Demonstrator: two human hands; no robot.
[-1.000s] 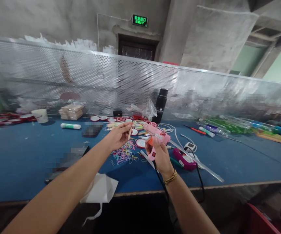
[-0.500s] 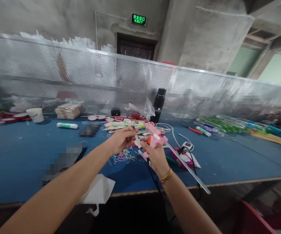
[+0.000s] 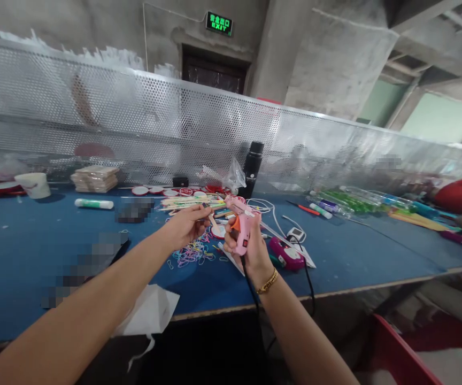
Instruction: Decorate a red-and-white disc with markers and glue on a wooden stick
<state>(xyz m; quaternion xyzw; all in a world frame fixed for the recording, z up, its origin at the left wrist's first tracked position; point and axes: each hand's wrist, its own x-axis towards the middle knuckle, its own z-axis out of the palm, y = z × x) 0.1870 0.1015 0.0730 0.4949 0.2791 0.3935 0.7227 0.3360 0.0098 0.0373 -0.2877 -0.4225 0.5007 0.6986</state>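
Between the fingertips of my left hand (image 3: pixel 186 227) is a small flat wooden craft stick (image 3: pixel 214 222), slanting down to the right. My right hand (image 3: pixel 257 251) is closed round the handle of a pink hot glue gun (image 3: pixel 243 238), fingers by its orange trigger. The gun's nozzle points up and left, just beyond the craft stick; whether they touch I cannot tell. A clear glue stick (image 3: pixel 273 232) sticks out of the gun's back, and a black cord (image 3: pixel 251 286) hangs from the handle. Colourful rubber bands (image 3: pixel 193 254) lie below my left hand.
Wooden sticks and pencils (image 3: pixel 191 202) lie beyond my hands, near a black bottle (image 3: pixel 252 170). A magenta case (image 3: pixel 286 254) and a white cable (image 3: pixel 273 214) are to the right. Left stand a paper cup (image 3: pixel 33 185) and stacked wooden pieces (image 3: pixel 94 179). A white mask-like item (image 3: pixel 154 310) lies at the front edge.
My right hand has turned the glue gun so its handle hangs more upright, and its fingers have moved away from the craft stick. My left hand still holds the stick. The camera view has shifted slightly.
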